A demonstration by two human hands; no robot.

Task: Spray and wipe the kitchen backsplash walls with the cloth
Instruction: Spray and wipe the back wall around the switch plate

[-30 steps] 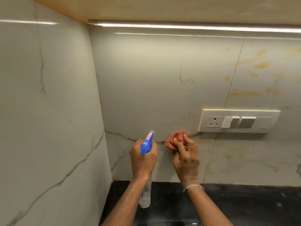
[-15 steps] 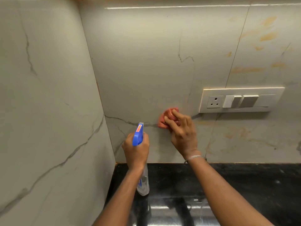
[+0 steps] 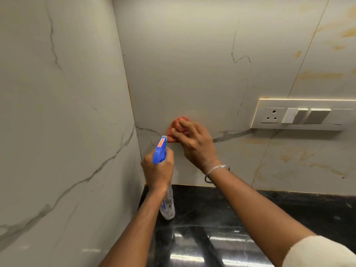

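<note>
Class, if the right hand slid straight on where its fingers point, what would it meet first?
Probably only bare back wall, then the corner seam with the side wall; depth is uncertain.

Veined marble walls (image 3: pixel 63 93) meet above a glossy black counter (image 3: pixel 308 207).

The orange-red cloth (image 3: pixel 174 125), bunched into a wad, is pressed against the pale, grey-veined backsplash wall (image 3: pixel 183 64), left of the switch panel (image 3: pixel 300 115) and slightly lower. The spray bottle (image 3: pixel 159 152), clear with a blue trigger head, is upright farther left, nozzle toward the wall. Yellowish stains mark the wall around the panel.
</note>
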